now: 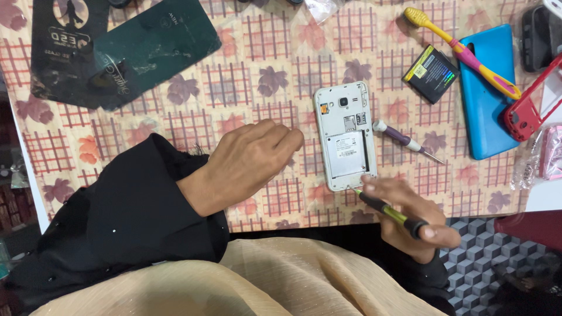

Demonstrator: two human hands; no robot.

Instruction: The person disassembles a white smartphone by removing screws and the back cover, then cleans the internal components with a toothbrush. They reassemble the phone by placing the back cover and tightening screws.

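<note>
A white smartphone with its back cover removed [345, 136] is seen lying face down near the middle of a table covered with a beige cloth printed with red grids and maple leaves [234, 76]. The left hand [249, 161], wrapped in a black sleeve, is rested knuckles-up on the cloth just beside the phone's left edge, its fingers curled loosely inward and closed on nothing. The right hand [413, 216] is held at the near table edge, below the phone's lower right corner, with thumb and fingers pinched around a slim yellow-and-black screwdriver [389, 210]; the tool is angled up and to the left, and its tip is placed at the phone's bottom edge. A second screwdriver with a purple handle [404, 140] is laid just to the right of the phone. Further right, a black rectangular phone battery [430, 73], a blue phone cover [486, 93] and a yellow-and-pink toothbrush [462, 52] are spread out.
</note>
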